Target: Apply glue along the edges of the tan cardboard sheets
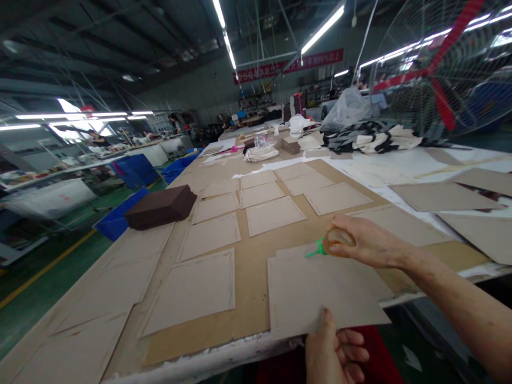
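Observation:
My right hand (362, 240) is wrapped round a translucent amber glue bottle (338, 241). Its green nozzle (317, 249) points left, close over the far edge of a grey-beige sheet (320, 288). That sheet lies at the table's front edge and partly overhangs it. My left hand (334, 349) grips the near edge of the same sheet, thumb on top and fingers curled beneath. Another sheet seems to lie under it, as a second edge shows at the back. Similar sheets (208, 282) lie in rows to the left, several with faint streaks along their edges.
A stack of dark brown pieces (162, 207) stands on the left by blue bins (116, 216). More sheets (444, 196) lie at the right. Black and cream fabric (372, 137) and plastic bags (347, 109) are heaped farther back, near a large caged fan (434, 74).

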{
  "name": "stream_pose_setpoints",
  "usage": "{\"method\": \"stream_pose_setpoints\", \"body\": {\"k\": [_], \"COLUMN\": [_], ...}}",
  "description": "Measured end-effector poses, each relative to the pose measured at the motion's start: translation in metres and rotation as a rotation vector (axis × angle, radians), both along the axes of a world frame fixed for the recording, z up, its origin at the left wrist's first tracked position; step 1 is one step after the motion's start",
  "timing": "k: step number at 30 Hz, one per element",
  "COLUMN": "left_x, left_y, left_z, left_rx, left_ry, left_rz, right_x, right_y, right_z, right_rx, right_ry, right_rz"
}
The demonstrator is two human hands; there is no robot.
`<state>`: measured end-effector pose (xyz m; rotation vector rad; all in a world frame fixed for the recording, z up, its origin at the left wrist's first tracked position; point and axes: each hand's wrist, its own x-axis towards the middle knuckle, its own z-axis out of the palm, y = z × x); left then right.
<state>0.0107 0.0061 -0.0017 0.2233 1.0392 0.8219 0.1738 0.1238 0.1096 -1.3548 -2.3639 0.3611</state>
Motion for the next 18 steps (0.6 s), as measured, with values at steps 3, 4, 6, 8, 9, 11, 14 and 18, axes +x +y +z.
{"method": "stream_pose_setpoints", "body": {"k": [3,4,6,8,9,11,14,18], "left_x": [0.000,0.000,0.001,0.001,0.002,0.002,0.001,0.001], "left_y": [0.000,0.000,0.000,0.001,0.001,0.001,0.001,0.001], "left_z": [0.005,0.006,0.009,0.011,0.011,0.009,0.003,0.000], "left_rx": [-0.007,-0.009,-0.014,-0.022,-0.026,-0.025,-0.012,-0.024], "left_ry": [0.018,0.026,0.041,0.061,0.071,0.077,0.056,0.049], "left_rz": [0.019,0.022,0.022,0.030,0.037,0.043,0.025,-0.004], "right_x": [-0.015,-0.022,-0.036,-0.044,-0.044,-0.036,-0.008,0.031], "right_y": [-0.001,0.000,0.001,0.003,0.004,0.004,0.001,-0.004], "right_z": [-0.001,-0.001,-0.002,-0.003,-0.004,-0.005,-0.005,-0.006], "right_rx": [0.024,0.028,0.030,0.032,0.031,0.024,0.007,-0.024], "right_ry": [0.019,0.028,0.045,0.056,0.060,0.062,0.046,0.009], "right_rz": [0.028,0.044,0.072,0.083,0.082,0.064,0.017,-0.065]}}
